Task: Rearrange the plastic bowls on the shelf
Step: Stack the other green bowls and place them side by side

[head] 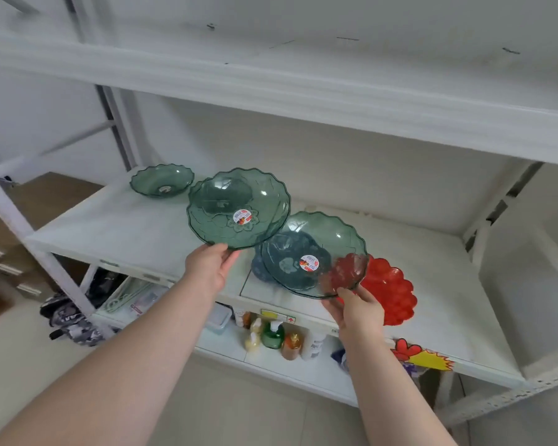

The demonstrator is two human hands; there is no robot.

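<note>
**Two green bowls held over the shelf**

At the centre of the frame the left hand has its grip clenched on the near rim of a see-through green bowl, tilted up so its inside and round sticker face the camera. Another green bowl shows through it from behind.

Right of centre, the right hand has its grip on the lower rim of a second green bowl, also tilted and stickered. A darker blue-green bowl sits just behind it. A red bowl lies on the white shelf beside the right hand, partly seen through the green plastic.

A third green bowl rests upright at the upper left, at the shelf's far end, well apart from the held ones. Bottles stand on the lower shelf.
</note>
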